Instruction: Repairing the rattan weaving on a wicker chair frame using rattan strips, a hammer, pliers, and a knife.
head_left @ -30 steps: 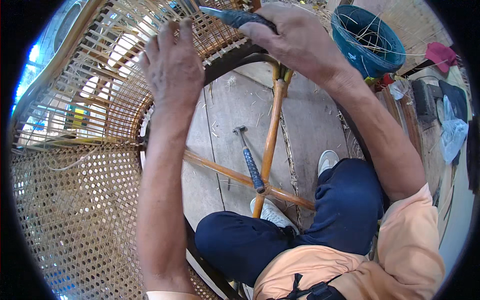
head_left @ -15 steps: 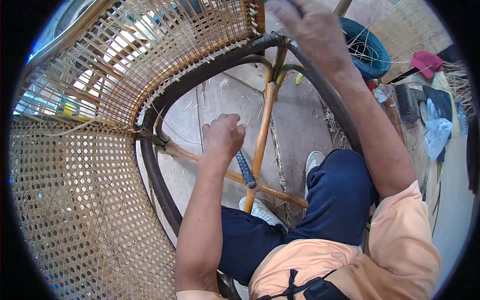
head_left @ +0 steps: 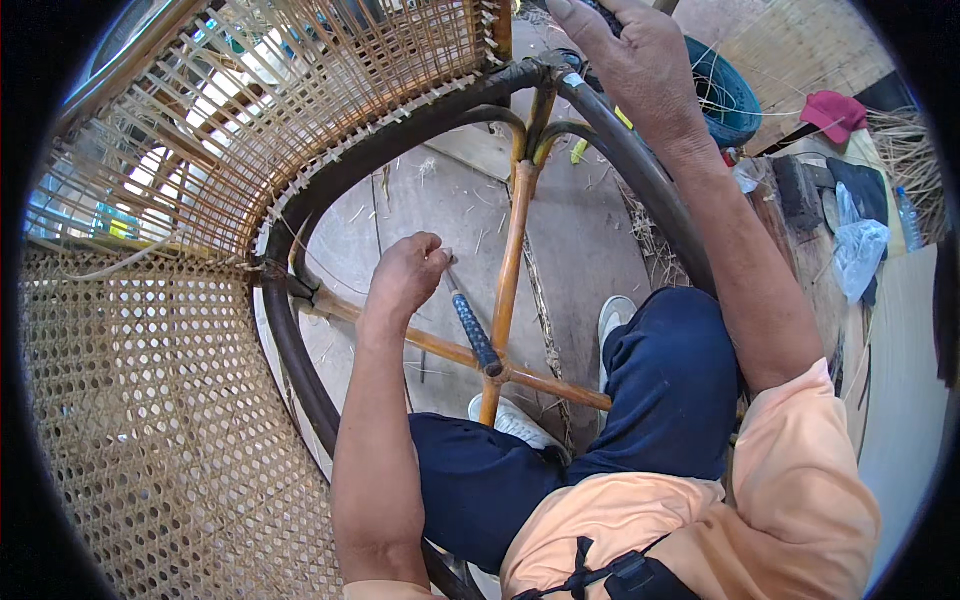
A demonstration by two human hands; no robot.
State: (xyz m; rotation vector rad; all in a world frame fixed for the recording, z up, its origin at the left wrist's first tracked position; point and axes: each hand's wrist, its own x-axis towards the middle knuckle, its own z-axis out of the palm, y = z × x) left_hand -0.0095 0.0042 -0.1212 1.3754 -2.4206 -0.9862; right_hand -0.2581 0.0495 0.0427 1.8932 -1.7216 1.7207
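Fingers curled, my left hand (head_left: 408, 275) is over the open seat frame of a rattan chair. A tool with a dark blue textured handle (head_left: 474, 330) runs from its thumb and forefinger down toward the crossed rods; a thin metal shank shows by the fingertips, the rest is hidden by the hand. Up at the top edge, my right hand (head_left: 645, 65) is closed round a dark textured object (head_left: 603, 12), mostly cut off by the picture's edge. The dark curved seat rim (head_left: 300, 215) passes below both arms. Pale woven strands (head_left: 375, 75) are lashed along its far left side.
Open cane mesh (head_left: 150, 400) fills the left side. Brown crossed rods (head_left: 512, 270) brace the chair beneath. On the right are a teal tub (head_left: 722, 95) with loose strands, a dark red cap (head_left: 835, 115), a plastic bag (head_left: 860, 255) and a bottle (head_left: 909, 220). Cane scraps litter the floor.
My left hand has shifted left and turned slightly, so more of the tool's handle and shank shows. My right hand has come slightly lower in view. The whole view has shifted a little.
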